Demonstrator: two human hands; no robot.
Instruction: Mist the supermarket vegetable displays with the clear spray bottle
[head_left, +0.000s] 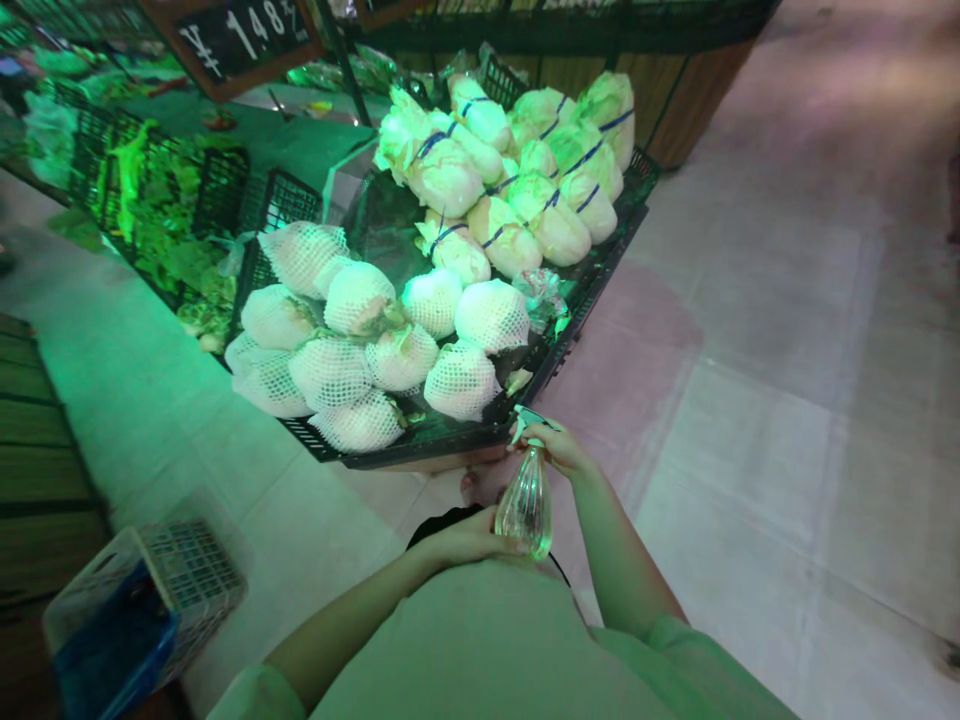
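Note:
A clear plastic spray bottle (525,500) is upright in front of my body. My right hand (559,447) is closed around its pale trigger head at the top. My left hand (472,540) cups the bottle's base from the left side. Just ahead lies a black display tray (592,290) with several round vegetables in white foam netting (360,345) at its near end and several pale cabbages bound with blue tape (525,180) at its far end.
Black crates of leafy greens (161,205) stand to the left of the tray. A price board (240,40) hangs above them. A white mesh basket with something blue (139,610) sits at lower left. Tiled floor (787,400) stretches to the right.

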